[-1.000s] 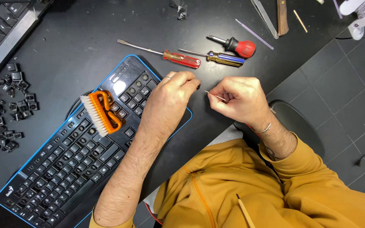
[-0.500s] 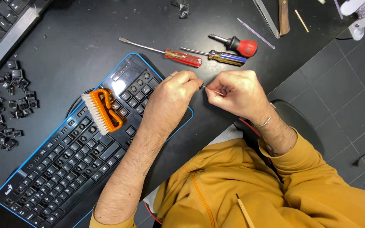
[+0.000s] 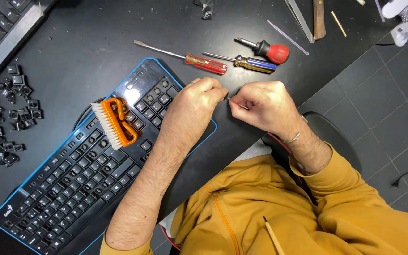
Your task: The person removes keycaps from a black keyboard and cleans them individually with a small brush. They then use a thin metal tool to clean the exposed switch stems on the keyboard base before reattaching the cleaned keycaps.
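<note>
A black table (image 3: 95,33) carries a blue-edged keyboard (image 3: 62,184) lying slantwise, with an orange brush (image 3: 116,123) on its keys. Loose black keycaps (image 3: 8,118) are scattered to the left, beside a second keyboard (image 3: 1,23) at the corner. Three screwdrivers (image 3: 242,59) lie near the far edge.

Thin metal pin (image 3: 228,98) pinched between fingertips.

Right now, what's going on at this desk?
A person in a yellow top pinches a thin, small item between left hand and right hand; what it is can't be told. The hands are above the corner of a keyboard with an orange brush on it. Three screwdrivers lie beyond, loose keycaps to the left.
</note>
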